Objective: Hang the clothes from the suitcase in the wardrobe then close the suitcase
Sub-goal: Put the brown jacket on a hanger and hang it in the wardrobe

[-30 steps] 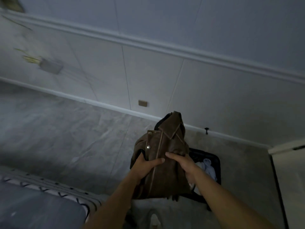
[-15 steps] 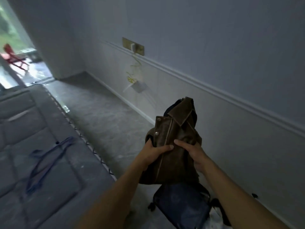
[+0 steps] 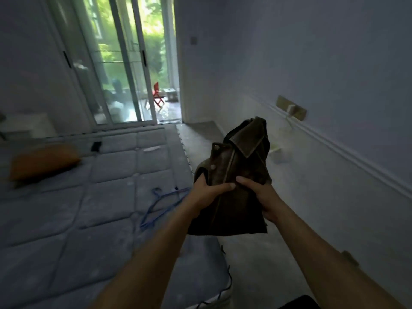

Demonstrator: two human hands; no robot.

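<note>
Folded brown jacket point(image 3: 236, 175) is gripped by left hand point(image 3: 206, 192) and right hand point(image 3: 260, 195), held above mattress point(image 3: 89, 197) right edge; blue hangers point(image 3: 160, 204) lie near that edge.

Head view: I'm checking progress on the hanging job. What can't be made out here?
In the head view:
Dark shape: cut off by the bottom edge; unidentifiable.
Blue hangers: blurred, partly behind the left arm; count unclear.
Brown jacket: bunched in left hand and right hand; its back hidden.
</note>
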